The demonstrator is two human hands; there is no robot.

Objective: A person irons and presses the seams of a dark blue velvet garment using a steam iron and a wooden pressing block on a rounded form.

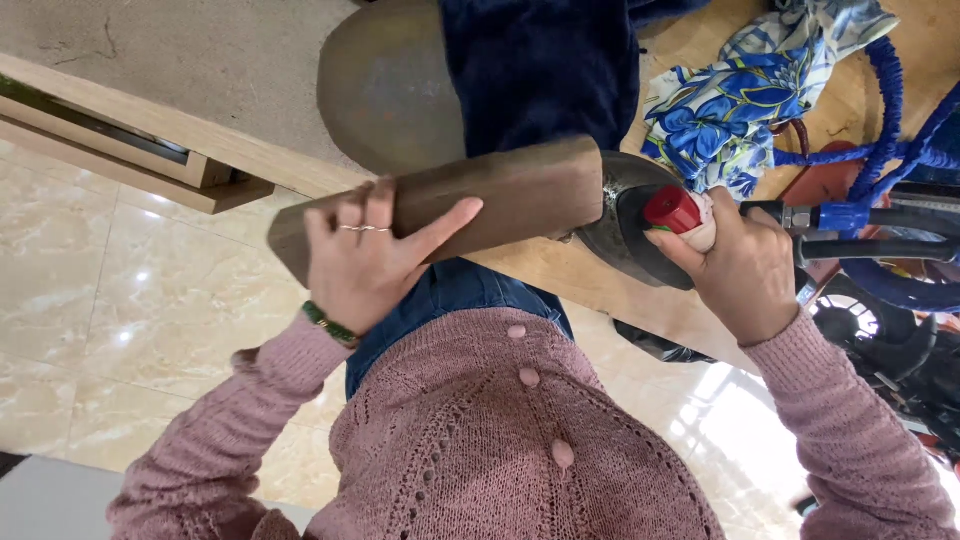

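Left hand (pixel 365 262) grip clasps the wooden block (pixel 480 200); right hand (pixel 740 265) grip clenches the red-capped tool (pixel 675 210) at its end.

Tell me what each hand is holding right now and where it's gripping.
The left hand grips a wooden block near its left end. The right hand holds a red knob by its base.

Floral cloth (pixel 740 95) — blue cord (pixel 890 110)

left hand (pixel 365 265) grips wooden block (pixel 470 200), fingers (pixel 440 228) wrapped over it | right hand (pixel 745 270) holds red-and-white knob (pixel 678 212) on dark metal iron (pixel 625 225) | desk (pixel 570 275) bears dark blue cloth (pixel 540 70), floral fabric (pixel 740 95)
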